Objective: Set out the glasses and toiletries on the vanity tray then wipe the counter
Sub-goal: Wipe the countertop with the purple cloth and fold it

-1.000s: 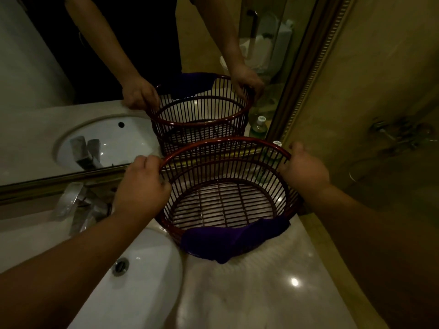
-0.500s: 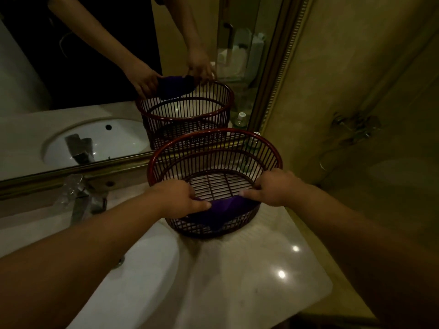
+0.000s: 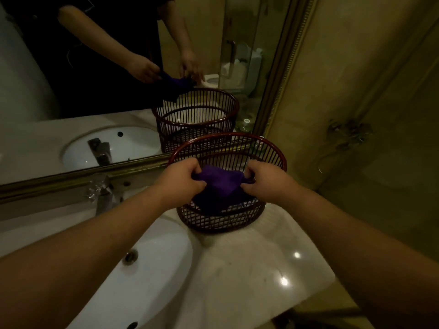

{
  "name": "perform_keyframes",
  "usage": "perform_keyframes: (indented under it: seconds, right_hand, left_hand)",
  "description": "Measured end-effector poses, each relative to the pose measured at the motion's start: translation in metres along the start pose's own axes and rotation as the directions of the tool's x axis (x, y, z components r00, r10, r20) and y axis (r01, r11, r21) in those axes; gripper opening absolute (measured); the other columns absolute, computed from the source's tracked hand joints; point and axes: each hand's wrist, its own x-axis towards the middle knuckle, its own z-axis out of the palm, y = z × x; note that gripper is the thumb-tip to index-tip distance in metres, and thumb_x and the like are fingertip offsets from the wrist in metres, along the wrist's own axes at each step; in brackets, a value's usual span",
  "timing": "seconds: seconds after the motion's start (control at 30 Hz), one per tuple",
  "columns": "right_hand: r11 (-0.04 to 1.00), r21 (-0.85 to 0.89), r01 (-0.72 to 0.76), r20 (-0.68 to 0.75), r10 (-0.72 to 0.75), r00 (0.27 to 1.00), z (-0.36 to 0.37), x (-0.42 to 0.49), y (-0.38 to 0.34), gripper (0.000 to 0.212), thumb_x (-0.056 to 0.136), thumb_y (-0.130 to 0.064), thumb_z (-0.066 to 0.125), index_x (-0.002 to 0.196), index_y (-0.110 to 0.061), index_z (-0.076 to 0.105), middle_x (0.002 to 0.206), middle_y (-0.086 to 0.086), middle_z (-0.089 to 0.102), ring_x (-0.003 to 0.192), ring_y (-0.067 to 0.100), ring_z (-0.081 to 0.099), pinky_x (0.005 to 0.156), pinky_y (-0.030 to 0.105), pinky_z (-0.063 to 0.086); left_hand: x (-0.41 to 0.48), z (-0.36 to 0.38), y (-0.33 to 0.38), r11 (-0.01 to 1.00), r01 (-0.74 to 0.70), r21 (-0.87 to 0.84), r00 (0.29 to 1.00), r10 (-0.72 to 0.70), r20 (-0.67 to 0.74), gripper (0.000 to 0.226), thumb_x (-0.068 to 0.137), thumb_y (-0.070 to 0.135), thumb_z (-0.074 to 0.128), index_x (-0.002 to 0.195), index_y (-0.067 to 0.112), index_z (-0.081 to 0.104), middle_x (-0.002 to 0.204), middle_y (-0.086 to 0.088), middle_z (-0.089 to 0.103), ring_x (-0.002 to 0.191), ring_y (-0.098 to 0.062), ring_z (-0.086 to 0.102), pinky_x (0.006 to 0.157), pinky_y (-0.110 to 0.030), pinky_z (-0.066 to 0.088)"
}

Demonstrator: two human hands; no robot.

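Observation:
A dark red slatted basket [image 3: 266,148] stands on the pale marble counter [image 3: 249,269], close to the mirror. A purple cloth [image 3: 219,184] is held up over the basket's near rim. My left hand [image 3: 183,179] grips the cloth's left end and my right hand [image 3: 263,184] grips its right end. The lower part of the cloth hangs into the basket. No glasses, toiletries or tray show on the counter.
A white sink basin [image 3: 147,276] with a drain lies left of the basket, and a chrome faucet [image 3: 102,195] stands behind it. The gold-framed mirror [image 3: 95,173] runs along the back. A small bottle [image 3: 257,148] stands behind the basket. The counter edge falls off at the right.
Both hands let go of the basket's rim, moved to its near side and took hold of the purple cloth, lifting it above the rim. The basket now rests on the counter.

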Motion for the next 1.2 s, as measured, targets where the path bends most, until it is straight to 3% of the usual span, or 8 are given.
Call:
perform_keyframes:
  seconds: [0.1, 0.17, 0.3, 0.6, 0.8, 0.93, 1.07, 1.2]
  right_hand:
    - [0.986, -0.051, 0.156, -0.061, -0.159, 0.985, 0.001, 0.007, -0.044, 0.068, 0.071, -0.051, 0.08, 0.13, -0.039, 0.047, 0.127, -0.009, 0.055, 0.116, 0.012, 0.05, 0.088, 0.027, 0.044]
    - [0.958, -0.065, 0.278, -0.003, -0.279, 0.96, 0.008, 0.014, -0.085, 0.079, 0.068, -0.05, 0.081, 0.137, -0.043, 0.042, 0.133, -0.011, 0.052, 0.121, 0.012, 0.044, 0.093, 0.027, 0.038]
    - [0.958, 0.094, 0.272, 0.193, -0.285, 0.939, 0.035, 0.028, -0.157, 0.033, 0.075, -0.032, 0.08, 0.099, -0.042, 0.061, 0.092, -0.015, 0.064, 0.086, 0.007, 0.061, 0.071, 0.031, 0.049]
    - [0.937, 0.233, 0.261, 0.328, -0.329, 0.886, 0.098, 0.04, -0.291, 0.027, 0.072, -0.043, 0.084, 0.087, -0.039, 0.062, 0.084, -0.013, 0.067, 0.076, 0.003, 0.065, 0.061, 0.026, 0.051]
    - [0.916, 0.304, 0.263, 0.438, -0.379, 0.815, 0.163, 0.041, -0.377, 0.026, 0.077, -0.04, 0.08, 0.093, -0.028, 0.065, 0.088, -0.002, 0.07, 0.08, 0.014, 0.07, 0.076, 0.041, 0.061]
    - [0.902, 0.369, 0.224, 0.466, -0.388, 0.795, 0.205, 0.041, -0.421, 0.024, 0.081, -0.037, 0.079, 0.093, -0.025, 0.063, 0.088, -0.001, 0.07, 0.077, 0.013, 0.071, 0.065, 0.033, 0.063]
    - [0.915, 0.369, 0.166, 0.447, -0.331, 0.831, 0.245, 0.043, -0.452, 0.027, 0.082, -0.033, 0.075, 0.097, -0.015, 0.061, 0.089, 0.007, 0.07, 0.077, 0.021, 0.072, 0.063, 0.042, 0.064]
    - [0.93, 0.363, 0.053, 0.389, -0.203, 0.899, 0.287, 0.051, -0.468, 0.026, 0.087, -0.031, 0.071, 0.099, -0.013, 0.059, 0.089, 0.009, 0.066, 0.078, 0.023, 0.069, 0.062, 0.039, 0.063]
  left_hand:
    - [-0.014, -0.028, 0.002, 0.998, -0.054, 0.014, 0.998, 0.054, -0.007, 0.029, 0.08, 0.018, 0.073, 0.078, 0.041, 0.055, 0.081, 0.006, 0.066, 0.071, -0.012, 0.066, 0.056, -0.038, 0.06]
    - [-0.026, -0.046, 0.0, 0.995, -0.089, 0.05, 0.996, 0.09, -0.017, 0.029, 0.077, 0.015, 0.069, 0.078, 0.041, 0.055, 0.077, 0.009, 0.064, 0.069, -0.009, 0.064, 0.055, -0.036, 0.058]
    - [-0.054, -0.09, -0.021, 0.964, -0.108, 0.243, 0.991, 0.125, -0.054, 0.03, 0.08, 0.017, 0.066, 0.08, 0.043, 0.05, 0.075, 0.011, 0.059, 0.066, -0.008, 0.057, 0.05, -0.029, 0.046]
    - [-0.141, -0.192, -0.14, 0.847, 0.14, 0.512, 0.986, -0.074, -0.146, 0.024, 0.088, 0.031, 0.069, 0.086, 0.038, 0.046, 0.079, 0.011, 0.056, 0.071, -0.012, 0.053, 0.052, -0.027, 0.035]
    - [-0.208, -0.226, -0.223, 0.833, 0.367, 0.415, 0.919, -0.253, -0.304, 0.018, 0.084, 0.033, 0.07, 0.085, 0.034, 0.053, 0.077, 0.009, 0.059, 0.072, -0.017, 0.058, 0.056, -0.03, 0.041]
    - [-0.245, -0.239, -0.272, 0.818, 0.459, 0.348, 0.871, -0.337, -0.357, 0.017, 0.085, 0.034, 0.067, 0.083, 0.036, 0.051, 0.077, 0.011, 0.058, 0.07, -0.014, 0.055, 0.054, -0.03, 0.041]
    - [-0.283, -0.239, -0.325, 0.781, 0.555, 0.286, 0.808, -0.425, -0.407, 0.015, 0.087, 0.043, 0.067, 0.091, 0.036, 0.055, 0.089, 0.01, 0.066, 0.081, -0.017, 0.062, 0.067, -0.034, 0.053]
    - [-0.324, -0.22, -0.384, 0.736, 0.642, 0.216, 0.751, -0.546, -0.371, 0.052, 0.082, 0.057, 0.07, 0.125, 0.031, 0.054, 0.122, 0.002, 0.064, 0.106, -0.021, 0.061, 0.083, -0.038, 0.053]
